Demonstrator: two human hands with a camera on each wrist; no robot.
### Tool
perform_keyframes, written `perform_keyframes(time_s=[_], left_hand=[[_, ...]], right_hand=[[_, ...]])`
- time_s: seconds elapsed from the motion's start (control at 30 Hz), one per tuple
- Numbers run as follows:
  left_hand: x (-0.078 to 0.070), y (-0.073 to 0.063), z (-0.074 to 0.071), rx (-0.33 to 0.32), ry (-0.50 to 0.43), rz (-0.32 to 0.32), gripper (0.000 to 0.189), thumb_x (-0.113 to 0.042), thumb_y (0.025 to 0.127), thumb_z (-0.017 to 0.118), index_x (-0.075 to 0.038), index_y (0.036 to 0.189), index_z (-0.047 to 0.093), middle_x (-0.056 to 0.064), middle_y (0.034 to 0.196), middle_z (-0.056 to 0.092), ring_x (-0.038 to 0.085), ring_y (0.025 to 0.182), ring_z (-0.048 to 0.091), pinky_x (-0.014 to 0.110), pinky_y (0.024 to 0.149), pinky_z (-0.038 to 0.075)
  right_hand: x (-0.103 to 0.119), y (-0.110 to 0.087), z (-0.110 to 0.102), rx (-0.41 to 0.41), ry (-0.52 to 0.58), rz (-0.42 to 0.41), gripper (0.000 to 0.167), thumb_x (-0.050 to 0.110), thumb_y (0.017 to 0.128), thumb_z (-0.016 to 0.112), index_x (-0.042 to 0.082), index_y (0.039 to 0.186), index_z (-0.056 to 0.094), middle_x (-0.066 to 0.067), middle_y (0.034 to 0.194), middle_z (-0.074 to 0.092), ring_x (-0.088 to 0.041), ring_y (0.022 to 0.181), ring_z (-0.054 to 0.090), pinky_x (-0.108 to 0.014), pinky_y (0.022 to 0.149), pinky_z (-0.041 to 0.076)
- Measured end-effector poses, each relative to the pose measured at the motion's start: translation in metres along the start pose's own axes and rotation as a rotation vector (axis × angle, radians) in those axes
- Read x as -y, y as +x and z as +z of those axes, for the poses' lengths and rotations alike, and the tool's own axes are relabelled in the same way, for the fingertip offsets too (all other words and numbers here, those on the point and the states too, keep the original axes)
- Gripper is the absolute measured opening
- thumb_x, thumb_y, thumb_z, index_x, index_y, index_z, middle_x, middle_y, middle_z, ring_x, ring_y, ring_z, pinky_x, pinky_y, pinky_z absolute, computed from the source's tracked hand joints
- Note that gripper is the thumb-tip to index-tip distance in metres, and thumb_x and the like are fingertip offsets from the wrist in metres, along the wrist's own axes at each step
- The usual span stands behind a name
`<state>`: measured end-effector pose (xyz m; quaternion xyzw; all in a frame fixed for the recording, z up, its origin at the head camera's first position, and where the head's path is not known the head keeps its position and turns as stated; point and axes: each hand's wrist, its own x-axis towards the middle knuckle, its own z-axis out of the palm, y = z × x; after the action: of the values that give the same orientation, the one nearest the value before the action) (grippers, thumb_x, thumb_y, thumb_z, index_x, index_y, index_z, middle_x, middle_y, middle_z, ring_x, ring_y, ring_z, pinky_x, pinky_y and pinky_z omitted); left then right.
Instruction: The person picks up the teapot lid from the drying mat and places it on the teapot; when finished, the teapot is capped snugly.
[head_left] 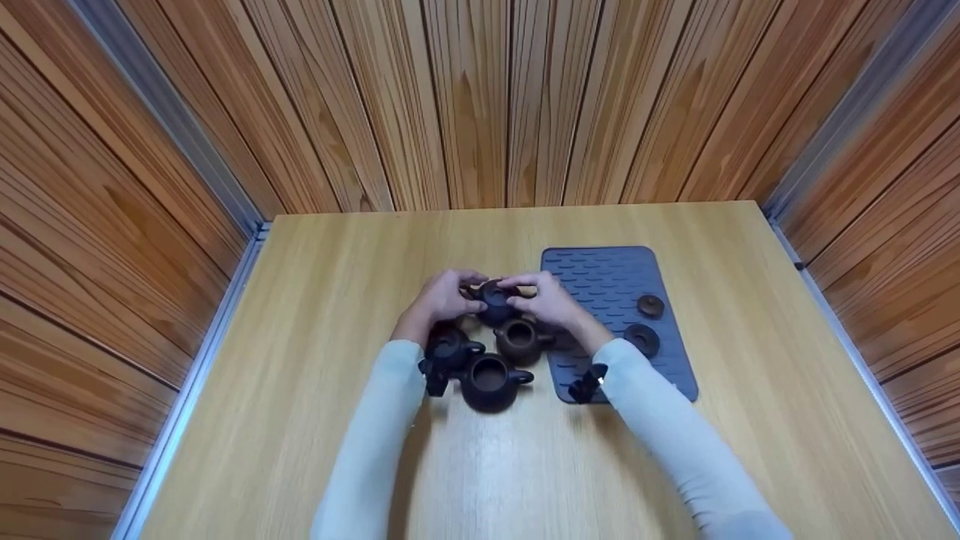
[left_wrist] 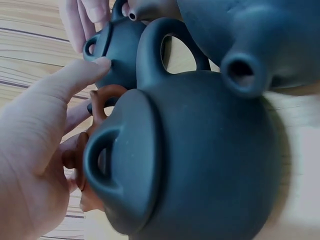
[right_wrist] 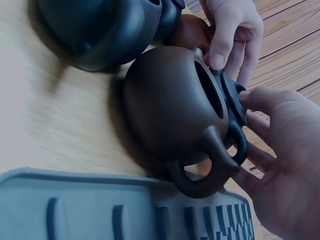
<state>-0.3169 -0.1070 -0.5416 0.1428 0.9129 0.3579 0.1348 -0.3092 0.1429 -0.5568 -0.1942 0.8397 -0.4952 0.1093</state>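
Note:
My left hand (head_left: 444,298) and right hand (head_left: 551,301) hold a small black lidded teapot (head_left: 495,300) between them, at the back of a cluster of teapots. In the left wrist view, the left thumb touches its side near the lid. The right wrist view has my right thumb at the lid's knob and the fingers around the handle side. Just in front stands a brown lidless teapot (right_wrist: 170,100). A larger black lidded teapot (left_wrist: 210,155) stands below my left wrist, with a reddish-brown teapot (left_wrist: 106,95) mostly hidden behind it. Nearest the front is a black lidless teapot (head_left: 489,382).
A grey ridged mat (head_left: 600,277) lies right of the teapots. On it are a small brown lid (head_left: 650,305) and a larger dark lid (head_left: 642,340). The wooden table (head_left: 315,315) is bordered by wood-panelled walls (head_left: 472,112).

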Motion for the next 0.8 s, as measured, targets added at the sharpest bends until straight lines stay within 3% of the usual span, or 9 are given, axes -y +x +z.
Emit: perform_keyframes(time_s=[0.27,0.5,0.8], left_hand=[[-0.003,-0.013,-0.003,-0.068,-0.018,0.052,0.051,-0.021,0.098,0.088,-0.016,0.147,0.075,0.013,0.151,0.076,0.036,0.143,0.069,0.051,0.125,0.051],[-0.006,-0.027,-0.004,-0.131,-0.069,0.116,0.049,-0.017,0.098,0.088,-0.01,0.144,0.076,0.019,0.145,0.077,0.039,0.123,0.077,0.053,0.112,0.059],[-0.015,-0.048,-0.001,-0.173,-0.113,0.141,0.045,-0.015,0.097,0.089,-0.007,0.14,0.077,0.025,0.123,0.081,0.043,0.113,0.077,0.052,0.099,0.059]], right_hand=[[0.006,-0.003,-0.007,0.08,0.007,0.037,0.041,0.004,0.105,0.072,0.005,0.147,0.074,-0.025,0.16,0.066,-0.046,0.157,0.055,-0.062,0.132,0.043],[0.008,-0.002,-0.01,0.108,-0.013,0.023,0.045,0.0,0.104,0.072,0.004,0.148,0.073,-0.025,0.166,0.06,-0.047,0.16,0.051,-0.062,0.134,0.039],[0.008,-0.002,-0.011,0.122,-0.024,0.035,0.046,0.003,0.106,0.072,0.008,0.151,0.072,-0.022,0.168,0.059,-0.047,0.16,0.051,-0.064,0.135,0.038]])
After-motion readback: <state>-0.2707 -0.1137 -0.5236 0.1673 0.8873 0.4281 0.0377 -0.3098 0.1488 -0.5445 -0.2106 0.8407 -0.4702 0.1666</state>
